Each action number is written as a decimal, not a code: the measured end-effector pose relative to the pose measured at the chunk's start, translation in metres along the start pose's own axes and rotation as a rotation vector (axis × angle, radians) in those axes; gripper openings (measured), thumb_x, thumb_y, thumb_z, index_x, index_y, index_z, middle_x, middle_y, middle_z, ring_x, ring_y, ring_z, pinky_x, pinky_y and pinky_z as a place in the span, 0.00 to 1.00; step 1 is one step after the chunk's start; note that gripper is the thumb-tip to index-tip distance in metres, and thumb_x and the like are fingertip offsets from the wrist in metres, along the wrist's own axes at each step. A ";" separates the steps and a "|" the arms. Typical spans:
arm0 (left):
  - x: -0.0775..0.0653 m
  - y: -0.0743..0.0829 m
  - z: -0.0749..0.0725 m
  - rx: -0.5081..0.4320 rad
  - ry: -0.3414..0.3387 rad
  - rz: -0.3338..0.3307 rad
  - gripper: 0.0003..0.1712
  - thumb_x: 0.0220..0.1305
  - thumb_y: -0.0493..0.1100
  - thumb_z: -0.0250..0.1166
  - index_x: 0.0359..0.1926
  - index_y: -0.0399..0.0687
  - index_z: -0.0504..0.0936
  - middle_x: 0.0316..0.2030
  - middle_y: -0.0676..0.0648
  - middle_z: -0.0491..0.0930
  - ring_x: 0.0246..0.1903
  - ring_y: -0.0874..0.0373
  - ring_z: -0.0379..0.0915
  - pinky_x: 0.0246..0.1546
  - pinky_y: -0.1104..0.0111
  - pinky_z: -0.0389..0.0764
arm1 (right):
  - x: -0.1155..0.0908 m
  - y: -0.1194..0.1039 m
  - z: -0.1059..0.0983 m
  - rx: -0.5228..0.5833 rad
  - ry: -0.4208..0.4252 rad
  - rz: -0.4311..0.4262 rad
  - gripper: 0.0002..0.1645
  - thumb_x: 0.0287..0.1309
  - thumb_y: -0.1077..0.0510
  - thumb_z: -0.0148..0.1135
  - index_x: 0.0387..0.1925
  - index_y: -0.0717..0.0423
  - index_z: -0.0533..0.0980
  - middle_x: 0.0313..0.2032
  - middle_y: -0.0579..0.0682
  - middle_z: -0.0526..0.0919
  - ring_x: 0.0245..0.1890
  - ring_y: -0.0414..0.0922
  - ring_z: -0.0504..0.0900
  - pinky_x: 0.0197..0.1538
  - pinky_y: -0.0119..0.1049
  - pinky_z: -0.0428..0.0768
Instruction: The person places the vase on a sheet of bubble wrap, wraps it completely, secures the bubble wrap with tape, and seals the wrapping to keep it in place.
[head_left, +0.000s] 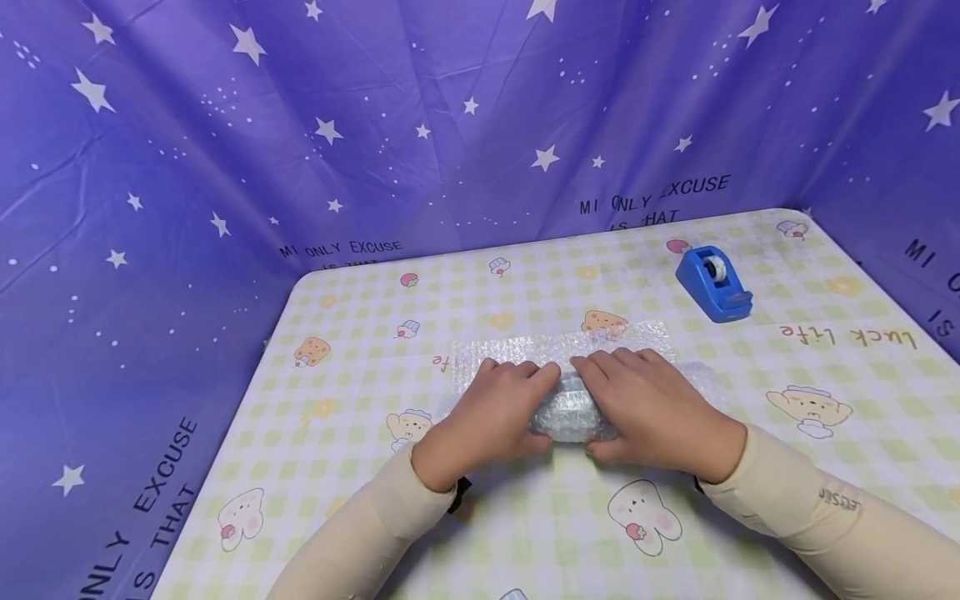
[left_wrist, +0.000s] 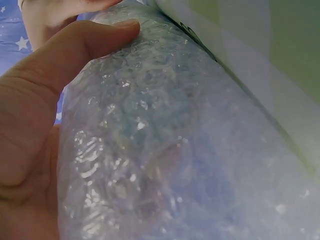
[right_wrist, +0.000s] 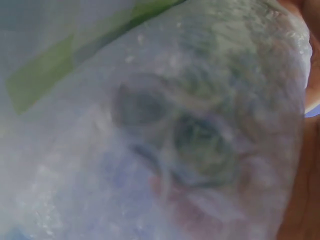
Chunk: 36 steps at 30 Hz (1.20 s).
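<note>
A clear bubble-wrap bundle (head_left: 572,412), rolled around something, lies on the table between both hands. My left hand (head_left: 495,412) grips its left part, thumb on the near side and fingers over the top. On the right part, my right hand (head_left: 651,408) holds it the same way. The left wrist view shows the left thumb (left_wrist: 75,55) bent over the bubbly plastic (left_wrist: 135,125). Dark rounded shapes (right_wrist: 200,145) show blurred through the wrap in the right wrist view; what is inside I cannot tell. A flat flap of bubble wrap (head_left: 517,352) stretches out beyond the fingers.
A blue tape dispenser (head_left: 712,287) with a roll of tape stands at the back right of the table. The checked tablecloth (head_left: 315,467) has printed cartoon figures. Purple star-patterned curtains (head_left: 420,125) hang along the table's back and sides.
</note>
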<state>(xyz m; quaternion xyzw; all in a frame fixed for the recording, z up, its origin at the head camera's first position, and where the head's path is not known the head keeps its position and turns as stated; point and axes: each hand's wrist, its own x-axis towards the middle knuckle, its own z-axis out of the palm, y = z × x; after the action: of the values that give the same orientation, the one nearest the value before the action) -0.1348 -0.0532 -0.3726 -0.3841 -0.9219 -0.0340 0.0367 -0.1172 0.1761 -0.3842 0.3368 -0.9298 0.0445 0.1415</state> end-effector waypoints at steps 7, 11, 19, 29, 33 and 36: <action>0.001 -0.002 -0.002 -0.011 -0.013 0.004 0.36 0.46 0.60 0.79 0.52 0.54 0.72 0.37 0.55 0.80 0.36 0.58 0.81 0.35 0.63 0.68 | 0.000 0.000 0.000 -0.006 0.025 -0.005 0.56 0.29 0.32 0.79 0.59 0.57 0.74 0.50 0.52 0.83 0.49 0.54 0.83 0.48 0.55 0.80; 0.001 -0.003 -0.002 -0.024 -0.011 0.007 0.34 0.47 0.60 0.79 0.50 0.54 0.73 0.34 0.56 0.80 0.34 0.60 0.79 0.34 0.64 0.68 | 0.001 -0.001 0.000 -0.023 0.023 -0.006 0.53 0.28 0.33 0.80 0.56 0.56 0.74 0.48 0.51 0.82 0.46 0.53 0.82 0.46 0.54 0.79; -0.001 -0.005 -0.004 -0.069 -0.012 0.008 0.31 0.48 0.58 0.78 0.47 0.54 0.72 0.32 0.59 0.79 0.32 0.63 0.77 0.35 0.63 0.68 | 0.001 -0.003 0.002 -0.049 0.013 0.003 0.54 0.28 0.32 0.80 0.55 0.56 0.74 0.48 0.52 0.82 0.46 0.54 0.82 0.47 0.55 0.79; 0.001 -0.011 -0.003 -0.129 -0.034 -0.012 0.30 0.48 0.58 0.78 0.47 0.56 0.73 0.30 0.61 0.77 0.30 0.66 0.74 0.37 0.63 0.69 | 0.001 -0.003 0.003 -0.053 0.027 0.007 0.52 0.28 0.34 0.79 0.55 0.57 0.74 0.48 0.52 0.82 0.47 0.54 0.81 0.48 0.55 0.78; 0.002 -0.014 -0.003 -0.167 -0.034 -0.008 0.28 0.48 0.56 0.77 0.46 0.56 0.74 0.30 0.62 0.77 0.29 0.67 0.73 0.37 0.64 0.68 | 0.002 -0.003 0.002 -0.061 0.047 0.010 0.52 0.26 0.34 0.81 0.52 0.57 0.74 0.46 0.52 0.82 0.46 0.54 0.82 0.46 0.55 0.78; 0.002 -0.015 -0.003 -0.203 -0.039 -0.008 0.28 0.48 0.55 0.76 0.47 0.56 0.75 0.30 0.62 0.77 0.28 0.67 0.73 0.36 0.64 0.68 | 0.002 -0.003 0.002 -0.071 0.055 0.009 0.53 0.25 0.33 0.82 0.52 0.57 0.73 0.45 0.52 0.82 0.45 0.54 0.83 0.46 0.54 0.78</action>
<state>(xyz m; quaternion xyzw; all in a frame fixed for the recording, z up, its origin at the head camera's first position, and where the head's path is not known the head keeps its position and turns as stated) -0.1472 -0.0628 -0.3701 -0.3827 -0.9158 -0.1200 -0.0205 -0.1167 0.1721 -0.3858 0.3261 -0.9280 0.0215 0.1788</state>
